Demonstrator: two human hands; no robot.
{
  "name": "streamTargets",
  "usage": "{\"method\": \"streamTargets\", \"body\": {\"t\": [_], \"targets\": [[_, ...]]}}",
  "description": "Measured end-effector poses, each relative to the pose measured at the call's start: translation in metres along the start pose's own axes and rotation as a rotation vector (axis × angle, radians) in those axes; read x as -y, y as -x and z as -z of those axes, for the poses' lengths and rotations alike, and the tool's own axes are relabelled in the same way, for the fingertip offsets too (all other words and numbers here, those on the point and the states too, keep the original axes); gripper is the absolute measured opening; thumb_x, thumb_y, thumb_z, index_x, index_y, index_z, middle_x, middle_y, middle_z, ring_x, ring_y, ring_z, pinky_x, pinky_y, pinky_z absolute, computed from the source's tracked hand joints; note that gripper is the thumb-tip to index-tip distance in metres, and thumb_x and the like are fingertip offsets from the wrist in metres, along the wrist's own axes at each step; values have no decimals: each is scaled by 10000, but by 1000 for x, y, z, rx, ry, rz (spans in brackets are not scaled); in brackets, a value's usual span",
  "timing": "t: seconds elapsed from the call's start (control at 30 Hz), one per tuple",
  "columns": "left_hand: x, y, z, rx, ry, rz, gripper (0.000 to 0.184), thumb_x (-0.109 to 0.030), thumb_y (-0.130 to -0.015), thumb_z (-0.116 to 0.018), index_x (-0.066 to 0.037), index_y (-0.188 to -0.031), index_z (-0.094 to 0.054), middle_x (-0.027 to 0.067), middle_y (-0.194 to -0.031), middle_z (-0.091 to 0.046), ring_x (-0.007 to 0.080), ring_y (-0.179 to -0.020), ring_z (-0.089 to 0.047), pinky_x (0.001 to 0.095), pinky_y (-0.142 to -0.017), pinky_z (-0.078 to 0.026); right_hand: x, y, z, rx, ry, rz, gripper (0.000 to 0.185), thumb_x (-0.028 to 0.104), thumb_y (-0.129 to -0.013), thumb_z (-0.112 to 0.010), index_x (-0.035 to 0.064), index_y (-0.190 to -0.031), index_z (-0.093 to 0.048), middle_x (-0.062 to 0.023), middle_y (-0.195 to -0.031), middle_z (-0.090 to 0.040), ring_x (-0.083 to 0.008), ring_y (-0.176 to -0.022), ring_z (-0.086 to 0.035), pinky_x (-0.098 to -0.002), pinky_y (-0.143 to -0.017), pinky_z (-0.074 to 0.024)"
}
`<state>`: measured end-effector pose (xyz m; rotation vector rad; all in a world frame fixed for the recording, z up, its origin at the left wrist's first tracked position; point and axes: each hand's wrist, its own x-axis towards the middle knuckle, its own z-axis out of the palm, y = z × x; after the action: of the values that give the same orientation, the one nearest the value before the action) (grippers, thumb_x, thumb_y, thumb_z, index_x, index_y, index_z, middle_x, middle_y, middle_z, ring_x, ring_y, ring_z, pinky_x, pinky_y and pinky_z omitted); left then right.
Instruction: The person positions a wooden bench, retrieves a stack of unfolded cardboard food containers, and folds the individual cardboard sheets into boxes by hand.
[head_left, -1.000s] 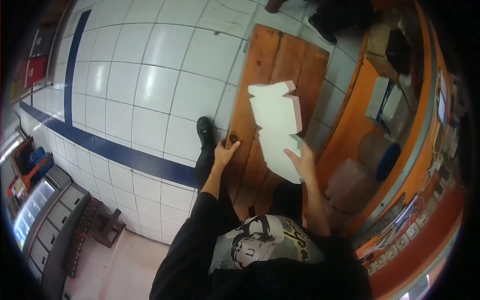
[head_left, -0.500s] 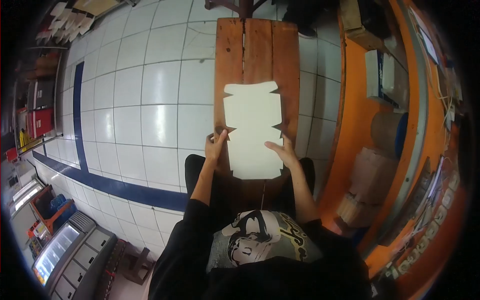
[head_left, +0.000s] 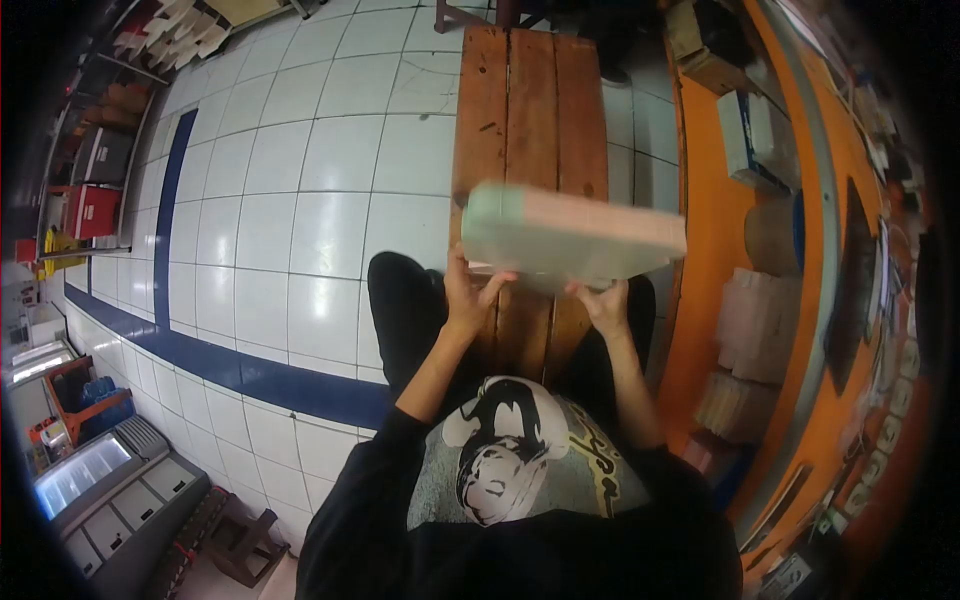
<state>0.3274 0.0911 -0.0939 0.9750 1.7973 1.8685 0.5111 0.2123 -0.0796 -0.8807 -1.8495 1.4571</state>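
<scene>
A flat die-cut cardboard box blank (head_left: 565, 238) is raised over the wooden bench (head_left: 530, 110), tilted and smeared by motion. The side toward me looks greyish, while pink and pale green show along its upper part. My left hand (head_left: 472, 295) grips its near-left edge, thumb on the near side. At the near edge, right of the middle, my right hand (head_left: 603, 305) pinches the card between thumb and fingers. Some fingertips are hidden behind the sheet.
An orange shelf (head_left: 690, 130) along the right holds boxes and stacked folded cardboard (head_left: 755, 325). My knees flank the bench. On the left stand a rack with a red bin (head_left: 95, 212), and a small stool (head_left: 240, 548) lower down.
The box blank, earlier upright with its plain white face showing, has been turned sideways and tilted, with coloured areas now showing. Both hands have shifted to its near edge.
</scene>
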Motion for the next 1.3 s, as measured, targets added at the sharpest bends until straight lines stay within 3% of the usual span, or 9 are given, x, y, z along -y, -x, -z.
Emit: {"method": "streamTargets", "body": {"t": [0.17,0.23,0.4,0.5,0.57,0.63,0.8,0.87,1.3], "targets": [[53,48,2,28,-331,-383,484,-70,-770,-744,8,-1117,-416,165,-982,-582,274,-894,-591,344,-771,-469,-34,15,-19,-87,-19,58,369,166,-776,-766,-22,-1034,-579,-113,-967,-608,-231,-942,-594,-351,-857,-462],[46,48,-3,-135,-102,17,486,-102,-792,-731,24,-1127,-401,173,-969,-584,296,-892,-589,355,-773,-465,-28,13,-10,43,75,12,461,222,-772,-772,-26,-1098,-559,-144,-1034,-609,-268,-1013,-576,-365,-910,-434],[-13,43,-3,-161,-125,162,453,-240,-824,-719,44,-1073,-469,191,-975,-600,311,-895,-598,366,-787,-462,0,21,-14,-33,18,-52,683,302,-759,-758,-109,-1217,-462,-212,-1119,-602,-282,-1045,-585,-371,-908,-443],[6,49,-3,-137,-343,254,508,-342,-844,-696,57,-1059,-469,192,-958,-604,267,-875,-605,358,-785,-475,-26,30,-16,-59,215,-257,551,311,-780,-752,-48,-1124,-516,-156,-999,-635,-215,-976,-590,-328,-857,-457],[30,52,-5,-144,-273,341,484,-285,-806,-734,64,-1061,-515,228,-1017,-608,351,-935,-601,400,-820,-457,-59,33,-21,-90,226,-283,480,272,-760,-751,-33,-1071,-549,-164,-924,-650,-261,-929,-613,-359,-853,-460],[76,57,-2,4,-529,453,524,-319,-796,-740,76,-1057,-514,242,-1019,-609,365,-958,-599,412,-827,-457,-68,43,-27,-81,712,-164,501,284,-743,-753,-14,-1091,-553,-203,-981,-622,-325,-967,-587,-406,-873,-446],[82,64,0,94,-483,439,626,-301,-806,-720,108,-1174,-422,294,-1055,-559,421,-981,-561,425,-860,-447,-54,69,-38,-305,767,-250,524,292,-765,-715,-23,-1136,-524,-250,-1073,-533,-425,-1031,-502,-466,-903,-401],[69,71,-3,121,-998,200,644,-265,-818,-701,104,-1234,-377,316,-1105,-508,434,-1023,-519,428,-879,-436,-79,74,-40,-277,754,-256,522,282,-765,-713,-29,-1138,-520,-257,-1071,-534,-424,-1029,-502,-466,-904,-400],[39,77,13,168,-444,397,519,-159,-845,-660,22,-1264,-413,276,-1154,-576,370,-1065,-599,399,-869,-497,-61,74,-42,-128,685,-340,607,268,-795,-673,-72,-1237,-434,-302,-1176,-501,-459,-1189,-416,-489,-1014,-346]]}}
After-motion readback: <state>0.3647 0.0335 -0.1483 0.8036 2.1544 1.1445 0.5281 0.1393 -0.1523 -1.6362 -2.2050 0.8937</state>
